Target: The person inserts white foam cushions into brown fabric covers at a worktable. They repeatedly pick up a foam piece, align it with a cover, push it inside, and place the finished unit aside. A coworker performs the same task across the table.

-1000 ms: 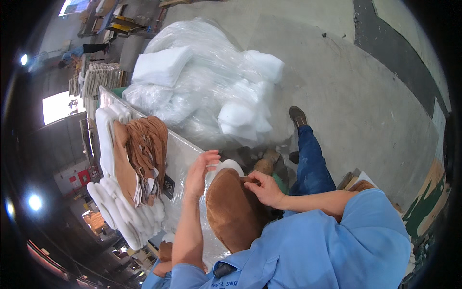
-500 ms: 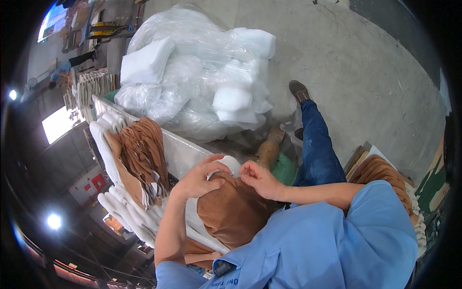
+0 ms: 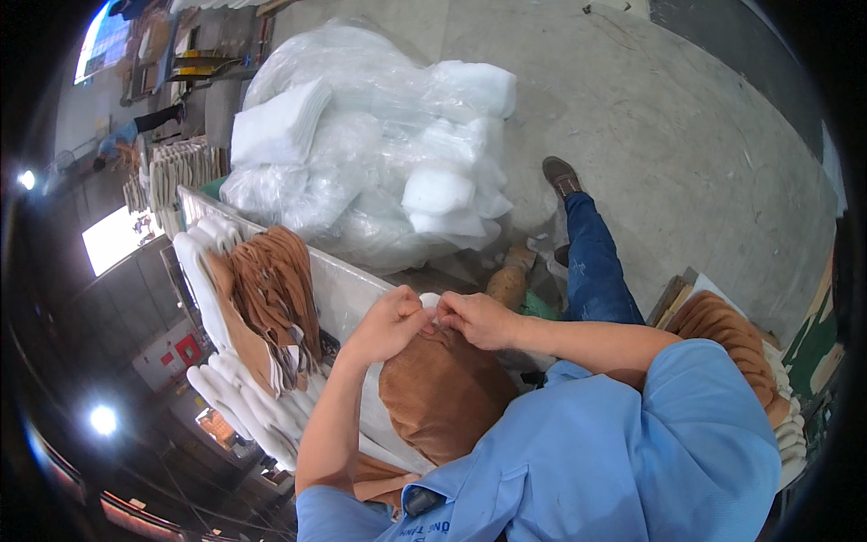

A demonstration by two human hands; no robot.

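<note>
A rounded brown fabric cover (image 3: pixel 447 393), bulging as if filled, rests against my front. At its far end a small bit of white padding (image 3: pixel 430 300) shows between my hands. My left hand (image 3: pixel 395 323) is closed, its fingertips pinching the cover's far edge. Close beside it, my right hand (image 3: pixel 479 321) pinches the same edge, thumb and fingers pressed together. The fingertips of the two hands almost meet. What exactly lies between them is partly hidden by the fingers.
A pale table edge (image 3: pixel 348 280) runs along the left, carrying stacked brown covers (image 3: pixel 271 280) and white padding pieces (image 3: pixel 237 397). Beyond it lies a large plastic-wrapped bundle of white padding (image 3: pixel 361 154). More folded brown pieces (image 3: pixel 718 339) are stacked at my right.
My left fingers have closed from a looser, spread grip into a pinch. My right hand has moved slightly left, toward the left one. Less white padding shows at the cover's end.
</note>
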